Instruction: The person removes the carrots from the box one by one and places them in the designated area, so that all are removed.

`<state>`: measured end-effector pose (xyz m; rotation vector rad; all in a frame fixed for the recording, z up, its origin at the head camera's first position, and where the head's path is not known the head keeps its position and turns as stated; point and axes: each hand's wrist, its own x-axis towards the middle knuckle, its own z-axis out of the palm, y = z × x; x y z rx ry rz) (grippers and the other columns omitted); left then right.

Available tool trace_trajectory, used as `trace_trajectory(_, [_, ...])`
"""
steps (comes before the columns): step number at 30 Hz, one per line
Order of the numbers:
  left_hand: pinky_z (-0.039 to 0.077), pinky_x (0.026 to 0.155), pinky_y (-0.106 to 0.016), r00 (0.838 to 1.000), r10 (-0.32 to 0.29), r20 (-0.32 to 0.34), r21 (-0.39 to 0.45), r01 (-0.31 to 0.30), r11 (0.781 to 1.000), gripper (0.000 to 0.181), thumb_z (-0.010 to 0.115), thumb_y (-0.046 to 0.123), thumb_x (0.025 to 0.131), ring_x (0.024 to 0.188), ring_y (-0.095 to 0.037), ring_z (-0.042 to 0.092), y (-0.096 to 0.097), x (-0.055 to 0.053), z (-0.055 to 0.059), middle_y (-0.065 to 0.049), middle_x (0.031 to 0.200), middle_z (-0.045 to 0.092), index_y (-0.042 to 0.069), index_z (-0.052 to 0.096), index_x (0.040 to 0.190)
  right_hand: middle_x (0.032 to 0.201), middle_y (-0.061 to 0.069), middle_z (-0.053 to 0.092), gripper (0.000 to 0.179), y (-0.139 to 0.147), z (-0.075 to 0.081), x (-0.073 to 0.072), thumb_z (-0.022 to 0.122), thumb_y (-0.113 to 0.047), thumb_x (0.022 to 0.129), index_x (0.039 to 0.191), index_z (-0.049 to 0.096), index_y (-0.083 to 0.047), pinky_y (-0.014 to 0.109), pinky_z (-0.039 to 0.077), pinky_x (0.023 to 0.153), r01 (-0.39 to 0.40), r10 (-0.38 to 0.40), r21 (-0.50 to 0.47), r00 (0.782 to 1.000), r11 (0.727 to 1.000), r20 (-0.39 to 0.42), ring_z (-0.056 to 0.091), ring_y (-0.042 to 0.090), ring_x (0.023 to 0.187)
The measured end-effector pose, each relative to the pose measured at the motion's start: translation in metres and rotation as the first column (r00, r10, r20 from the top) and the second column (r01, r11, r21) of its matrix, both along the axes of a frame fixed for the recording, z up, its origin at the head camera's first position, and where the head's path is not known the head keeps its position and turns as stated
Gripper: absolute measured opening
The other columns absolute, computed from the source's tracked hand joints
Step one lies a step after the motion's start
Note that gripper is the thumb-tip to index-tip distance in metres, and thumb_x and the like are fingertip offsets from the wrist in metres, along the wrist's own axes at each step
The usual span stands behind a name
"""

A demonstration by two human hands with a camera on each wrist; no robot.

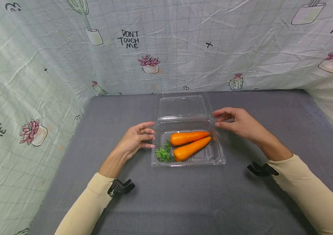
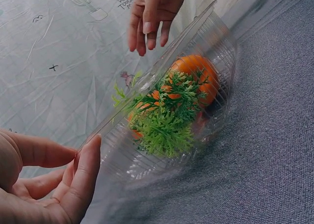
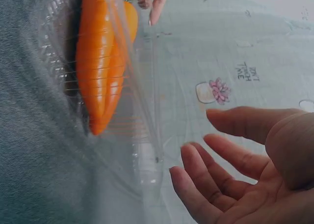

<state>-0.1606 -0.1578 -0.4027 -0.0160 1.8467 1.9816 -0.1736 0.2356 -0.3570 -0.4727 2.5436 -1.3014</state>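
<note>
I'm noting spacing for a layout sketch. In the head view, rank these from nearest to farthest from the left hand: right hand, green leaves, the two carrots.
From the left hand:
1. Green leaves, at the left end of the clear container.
2. Upper carrot and lower carrot, right of the leaves; too close to call between them.
3. Right hand, at the container's right side.

Diffuse light, glints on clear container [image 1: 188, 164], dimmer wrist views
</note>
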Motion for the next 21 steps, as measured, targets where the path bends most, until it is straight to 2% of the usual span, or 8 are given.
trace_trajectory(7, [0.065, 0.073, -0.038, 1.0, 0.004, 0.0, 0.006, -0.004, 1.0, 0.061, 0.056, -0.011, 0.095, 0.09, -0.018, 0.064, 0.001, 0.0, 0.0, -0.006, 0.105, 0.06, 0.005, 0.043, 0.152, 0.132, 0.013, 0.064, 0.04, -0.014, 0.011, 0.005, 0.074, -0.019, 0.095, 0.132, 0.064, -0.007, 0.021, 0.055, 0.086, -0.071, 0.071, -0.013, 0.998, 0.997, -0.004, 0.063, 0.025, 0.115])
trace_trajectory(12, [0.065, 0.072, -0.038, 1.0, 0.008, -0.011, 0.005, -0.008, 1.0, 0.061, 0.057, -0.011, 0.095, 0.089, -0.017, 0.064, 0.001, 0.001, 0.0, -0.007, 0.106, 0.06, 0.004, 0.042, 0.153, 0.126, 0.01, 0.067, 0.035, -0.025, 0.012, 0.007, 0.074, -0.011, 0.093, 0.127, 0.066, -0.007, 0.023, 0.058, 0.083, -0.131, 0.131, -0.02, 0.991, 0.991, 0.01, 0.065, 0.026, 0.112])
trace_trajectory(15, [0.066, 0.072, -0.038, 1.0, 0.012, -0.025, 0.001, -0.012, 1.0, 0.061, 0.058, -0.01, 0.095, 0.089, -0.017, 0.063, 0.002, 0.001, 0.0, -0.007, 0.105, 0.06, 0.003, 0.043, 0.152, 0.123, 0.011, 0.068, 0.034, -0.03, 0.01, 0.007, 0.073, -0.006, 0.093, 0.127, 0.066, -0.007, 0.029, 0.061, 0.078, -0.182, 0.182, -0.016, 0.983, 0.983, 0.009, 0.064, 0.027, 0.109])
trace_trajectory(17, [0.066, 0.073, -0.038, 0.999, 0.016, -0.03, 0.0, -0.016, 1.0, 0.06, 0.058, -0.01, 0.095, 0.089, -0.017, 0.063, 0.002, 0.002, 0.0, -0.007, 0.105, 0.06, 0.004, 0.044, 0.152, 0.122, 0.011, 0.068, 0.034, -0.034, 0.008, 0.008, 0.072, -0.004, 0.093, 0.127, 0.066, -0.007, 0.035, 0.061, 0.081, -0.217, 0.217, -0.004, 0.976, 0.976, 0.003, 0.064, 0.028, 0.109])
trace_trajectory(21, [0.066, 0.074, -0.038, 0.999, 0.022, -0.034, -0.007, -0.023, 1.0, 0.061, 0.058, -0.01, 0.094, 0.09, -0.017, 0.063, 0.002, 0.002, -0.001, -0.007, 0.107, 0.059, 0.005, 0.045, 0.152, 0.125, 0.014, 0.066, 0.035, -0.041, 0.004, 0.008, 0.072, -0.002, 0.093, 0.127, 0.066, -0.005, 0.046, 0.059, 0.095, -0.277, 0.277, 0.012, 0.961, 0.961, -0.002, 0.063, 0.032, 0.116])
